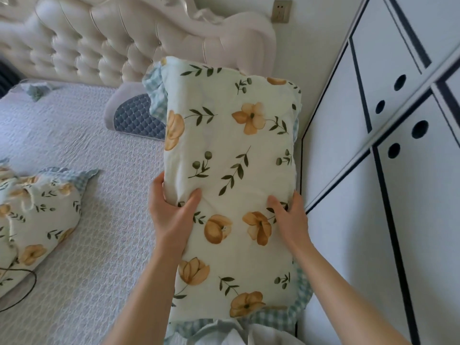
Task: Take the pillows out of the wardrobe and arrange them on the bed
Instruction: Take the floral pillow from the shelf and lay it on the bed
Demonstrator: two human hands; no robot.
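1. We hold a floral pillow (231, 185) in front of us with both hands; it fills the middle of the view, its long axis running from 6 o'clock up to 12 o'clock.
2. Our left hand (171, 207) grasps the pillow's 9 o'clock edge, thumb pressed on the top face and fingers wrapped behind.
3. Our right hand (290, 215) grips the 3 o'clock edge, thumb lying on the fabric and the other fingers curled round the side.
4. The pillow's far end, at 12 o'clock, overlaps a blue quilted cushion (139, 115) and the tufted headboard (99, 46). Whether it rests on the bed (87, 195) or hangs above it we cannot tell.
5. A second pillow (32, 220) of the same print lies on the bed at 9 o'clock, well apart from ours.
6. The wardrobe (385, 145), white with dark lines and round holes, stands at 3 o'clock, just beside the pillow.
7. A wall socket (281, 11) sits at 1 o'clock.
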